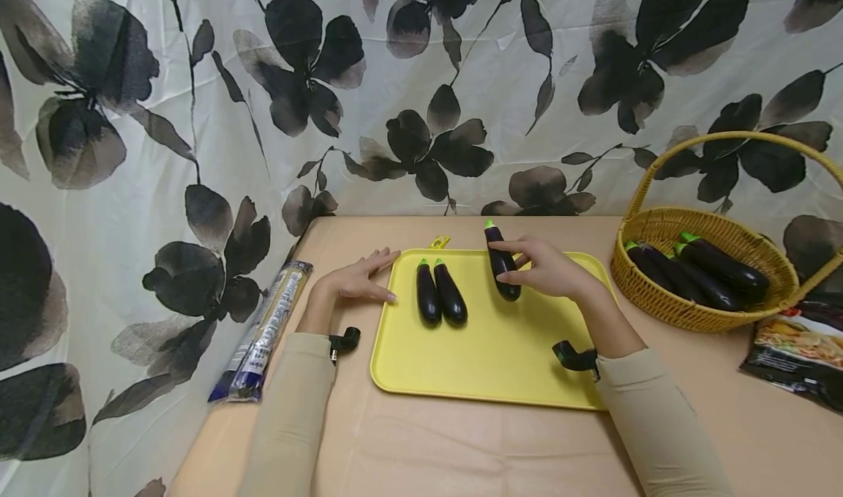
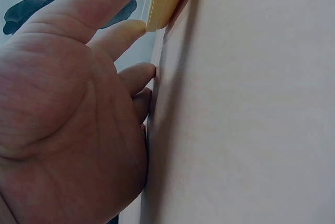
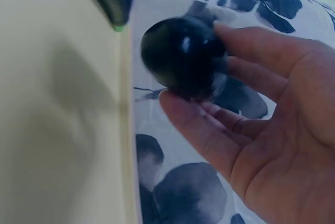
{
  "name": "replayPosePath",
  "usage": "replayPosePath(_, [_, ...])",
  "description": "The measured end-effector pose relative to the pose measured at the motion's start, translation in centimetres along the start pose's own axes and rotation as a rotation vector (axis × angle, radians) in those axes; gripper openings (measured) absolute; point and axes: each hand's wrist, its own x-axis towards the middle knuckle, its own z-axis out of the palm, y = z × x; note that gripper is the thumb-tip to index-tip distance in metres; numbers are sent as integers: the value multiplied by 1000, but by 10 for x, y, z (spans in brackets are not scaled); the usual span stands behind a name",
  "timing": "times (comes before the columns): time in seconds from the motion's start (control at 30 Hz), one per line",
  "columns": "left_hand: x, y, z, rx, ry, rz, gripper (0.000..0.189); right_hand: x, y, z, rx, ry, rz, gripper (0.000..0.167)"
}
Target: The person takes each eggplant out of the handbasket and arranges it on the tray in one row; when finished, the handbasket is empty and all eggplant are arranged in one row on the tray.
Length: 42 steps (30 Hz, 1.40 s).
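A small dark eggplant (image 1: 502, 266) with a green stem end is pinched between the thumb and fingers of my right hand (image 1: 552, 268), above the upper middle of a yellow tray (image 1: 435, 365). In the right wrist view the rounded end of this eggplant (image 3: 183, 59) faces the camera, apart from the tray surface. Two more eggplants, a left one (image 1: 428, 298) and a right one (image 1: 451, 296), lie side by side on the tray, stems away from me. My left hand (image 1: 356, 279) touches the tray's left edge with fingers extended; the left wrist view shows its open palm (image 2: 68, 93).
A wicker basket (image 1: 635, 292) with a tall handle holds several eggplants at the right. Beside it lies a dark printed food packet (image 1: 800, 354). A long blue-and-silver package (image 1: 266, 336) lies left of the tray. Behind the table hangs a floral curtain (image 1: 369, 80).
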Motion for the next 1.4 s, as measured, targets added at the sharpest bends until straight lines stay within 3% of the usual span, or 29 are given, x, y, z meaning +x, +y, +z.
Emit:
replayPosePath(0.3, [0,-3,-1,5,-4,-22,113,5,-1,20,111,-30,-15,63])
replayPosePath(0.83, [3,-1,-1,0,-5,-33,113,16,-2,47,36,-106,-17,59])
replayPosePath(1.4, [3,-4,0,10,-1,-15,114,20,-6,62,51,-136,13,53])
